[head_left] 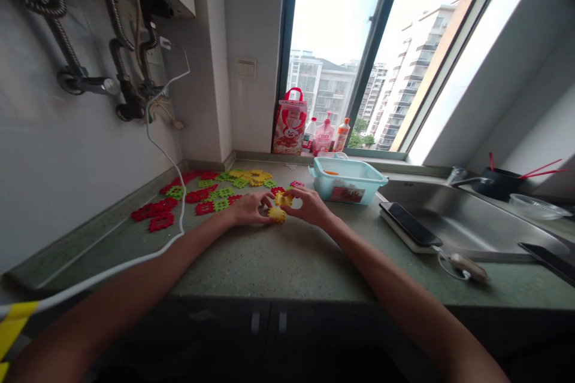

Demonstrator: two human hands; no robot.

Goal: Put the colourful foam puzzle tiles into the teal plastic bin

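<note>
My left hand [250, 209] and my right hand [309, 206] meet above the counter, fingers curled in pinches. Between them are two yellow interlocking pieces with toothed edges. The lower yellow piece [277, 214] is at my left fingertips, and the upper yellow piece [284, 198] is in my right fingers. The two pieces touch or nearly touch; whether their teeth are joined, I cannot tell. Left of my hands lie several similar pieces: red pieces [160, 222], green pieces [223, 192] and yellow pieces [251, 176], some linked together.
A light-blue plastic tub [371, 188] stands right of my hands. Beyond it, a phone [411, 224] rests by the steel sink [471, 221], with a cabled device [469, 267] nearby. A white cable [182, 203] crosses the left side. Bottles [323, 137] line the windowsill.
</note>
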